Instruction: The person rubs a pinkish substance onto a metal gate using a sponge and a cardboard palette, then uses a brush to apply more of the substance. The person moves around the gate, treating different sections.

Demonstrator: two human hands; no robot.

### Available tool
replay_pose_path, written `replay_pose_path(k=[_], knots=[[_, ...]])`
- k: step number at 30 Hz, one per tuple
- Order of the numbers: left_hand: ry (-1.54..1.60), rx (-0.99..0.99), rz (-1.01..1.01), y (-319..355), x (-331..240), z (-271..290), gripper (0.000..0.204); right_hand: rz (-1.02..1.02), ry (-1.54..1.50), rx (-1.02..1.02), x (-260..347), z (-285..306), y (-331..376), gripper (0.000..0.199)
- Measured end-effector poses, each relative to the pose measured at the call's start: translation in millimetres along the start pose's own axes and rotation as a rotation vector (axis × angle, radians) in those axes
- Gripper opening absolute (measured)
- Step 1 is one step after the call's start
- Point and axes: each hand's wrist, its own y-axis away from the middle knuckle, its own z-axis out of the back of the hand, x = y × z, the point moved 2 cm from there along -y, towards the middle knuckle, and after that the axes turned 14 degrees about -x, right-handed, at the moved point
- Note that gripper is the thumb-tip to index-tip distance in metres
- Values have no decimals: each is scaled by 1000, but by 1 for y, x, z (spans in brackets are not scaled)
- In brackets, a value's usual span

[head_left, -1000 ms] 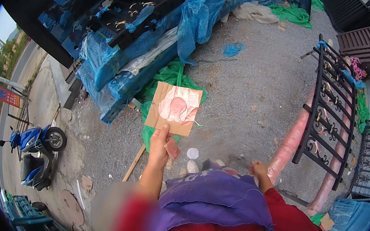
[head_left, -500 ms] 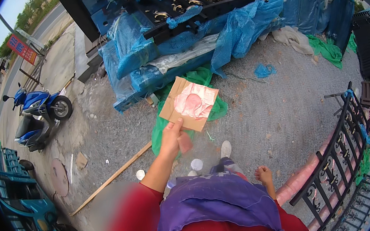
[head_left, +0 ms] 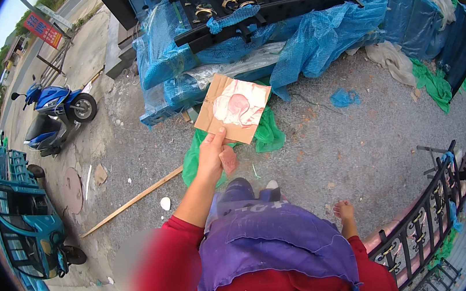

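Note:
My left hand (head_left: pixel 210 155) is closed on the lower edge of a square piece of cardboard (head_left: pixel 210 117), thumb on top. Pinkish-white paste (head_left: pixel 236 107) is smeared over much of its face, thickest in a round patch. A small reddish-brown flat piece (head_left: pixel 228 160) shows at the same hand's finger side; its kind is unclear. Low on the right, my right hand (head_left: pixel 343 209) hangs beside me over the gravel, fingers loosely bent, with nothing visible in it. A purple apron (head_left: pixel 267 234) covers my front.
Ahead lie black metal railings (head_left: pixel 281 14) on blue-wrapped bundles (head_left: pixel 222 59), with green netting (head_left: pixel 269 132) at their foot. A wooden strip (head_left: pixel 132 201) lies left. Further left stand a scooter (head_left: pixel 54 112) and a teal three-wheeler (head_left: pixel 26 217). Black railing (head_left: pixel 424 232) stands right.
My view has shifted, and the surroundings slide in the picture. My feet have moved in a step. The left hand still carries the cardboard in front of me.

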Motion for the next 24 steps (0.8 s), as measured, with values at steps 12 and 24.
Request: replay_pose_path(k=[12,24], knots=[[-220,172,-30,-95,20,-85,27,15,55,28,24,-61,33,25],[-446,617,208,-100,70,-260,21,-314,-326,-256,-70,-56,90,21]])
